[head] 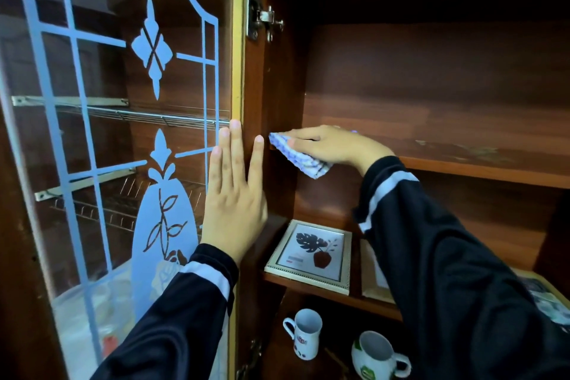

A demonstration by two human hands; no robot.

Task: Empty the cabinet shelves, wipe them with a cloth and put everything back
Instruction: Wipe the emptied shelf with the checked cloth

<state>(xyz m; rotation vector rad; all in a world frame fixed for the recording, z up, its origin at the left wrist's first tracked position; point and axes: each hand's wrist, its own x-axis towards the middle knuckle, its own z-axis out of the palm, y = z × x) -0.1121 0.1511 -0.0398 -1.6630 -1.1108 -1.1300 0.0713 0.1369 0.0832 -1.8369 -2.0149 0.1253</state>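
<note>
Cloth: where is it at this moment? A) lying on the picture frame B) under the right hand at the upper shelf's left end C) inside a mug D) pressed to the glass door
B: the right hand presses the cloth onto the upper shelf at its left end.

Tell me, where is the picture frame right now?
In the head view, the picture frame lies flat at the left end of the middle shelf, under the shelf where the right hand presses a cloth, and above two mugs.
</note>
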